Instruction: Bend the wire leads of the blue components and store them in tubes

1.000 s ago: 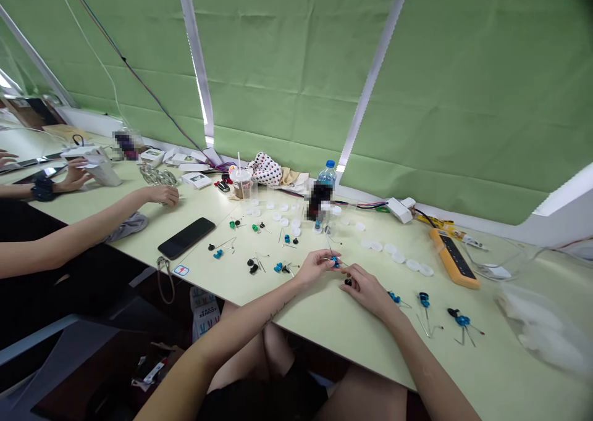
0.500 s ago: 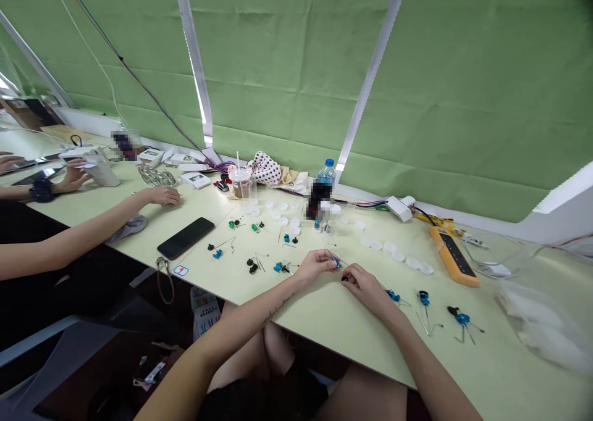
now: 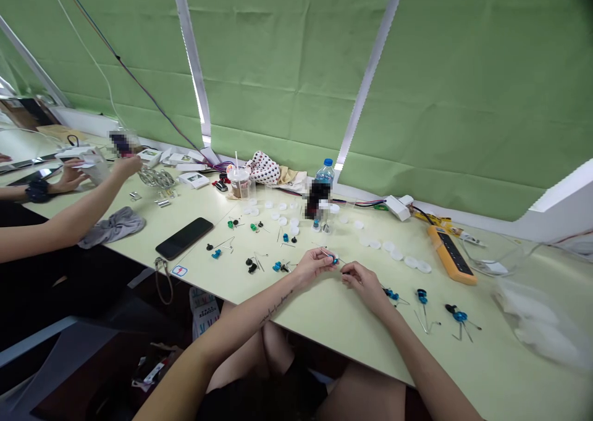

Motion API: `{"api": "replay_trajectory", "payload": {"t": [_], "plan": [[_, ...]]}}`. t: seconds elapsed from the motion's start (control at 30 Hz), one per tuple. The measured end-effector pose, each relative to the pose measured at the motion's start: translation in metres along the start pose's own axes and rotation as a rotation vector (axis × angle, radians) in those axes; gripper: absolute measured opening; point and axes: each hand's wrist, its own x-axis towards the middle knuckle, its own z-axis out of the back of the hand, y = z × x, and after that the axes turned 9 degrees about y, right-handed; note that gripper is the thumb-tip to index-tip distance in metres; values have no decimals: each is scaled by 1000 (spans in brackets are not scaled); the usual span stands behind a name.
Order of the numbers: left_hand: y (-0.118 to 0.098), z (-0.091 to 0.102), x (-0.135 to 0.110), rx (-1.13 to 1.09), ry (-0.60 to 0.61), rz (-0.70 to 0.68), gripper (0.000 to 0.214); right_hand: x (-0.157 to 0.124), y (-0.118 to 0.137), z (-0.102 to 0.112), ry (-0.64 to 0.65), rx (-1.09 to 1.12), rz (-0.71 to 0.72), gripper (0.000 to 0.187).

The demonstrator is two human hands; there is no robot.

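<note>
My left hand (image 3: 315, 265) is closed in a pinch on a small blue part (image 3: 335, 260), with a thin metal wire showing beside the fingertips. Just to its right, my right hand (image 3: 364, 280) has its fingers pressed together around a small dark piece (image 3: 345, 273), mostly covered by the fingers. The two hands are close but apart, above the table's near edge. Beyond my right wrist lie blue and black parts with bent metal rods, such as one set (image 3: 421, 296) and another (image 3: 458, 316). Similar blue and black pieces (image 3: 277, 266) lie left of my left hand.
White round caps (image 3: 389, 246) are strewn across the table. A phone (image 3: 184, 238) lies left, a lidded cup (image 3: 239, 183) and water bottle (image 3: 325, 171) at the back. An orange power strip (image 3: 451, 254) and plastic bag (image 3: 537, 322) lie right. A co-worker's arm (image 3: 69, 229) reaches in at left.
The co-worker's near hand has moved left and away toward the white box, uncovering a grey cloth and small metal pieces. My hands stay nearly in place; the wire by my left fingers shows more.
</note>
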Motion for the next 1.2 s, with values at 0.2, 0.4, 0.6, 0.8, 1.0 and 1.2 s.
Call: {"api": "replay_trajectory", "payload": {"t": [0.2,0.4,0.6,0.8,1.0,1.2], "plan": [[2,1,0,-35,9,17,34,1,3,3,-75,-81,115,21],[5,4,0,-50,51,61,37,1,-1,1,-115,-161,128,35],[6,5,1,-64,59,78,41,1,-2,-2,-133,-232,182,42],[4,2,-1,-52,60,61,40,-1,2,-2,-171,-188,203,26],[3,0,0,-44,47,77,43,-3,7,-1,-193,-172,270,18],[0,-3,-2,-58,5,109,44,-4,6,-2,-199,-209,292,18]]}}
